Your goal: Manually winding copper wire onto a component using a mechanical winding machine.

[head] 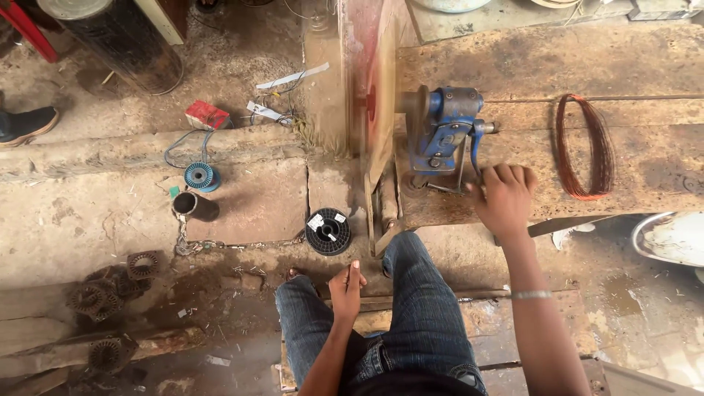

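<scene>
On the bench, right hand (503, 196) grips blue winder's crank (475, 150).

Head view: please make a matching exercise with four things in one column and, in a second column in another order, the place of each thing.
Things
1. right hand
2. left hand
3. coil of copper wire
4. black spool

Places
A. lying flat on the wooden bench, to the right of the blue machine
B. resting between the knees
C. on the crank handle of the blue winding machine
D. standing on the ground in front of the knees

Pairs: 1-C, 2-B, 3-A, 4-D
</scene>
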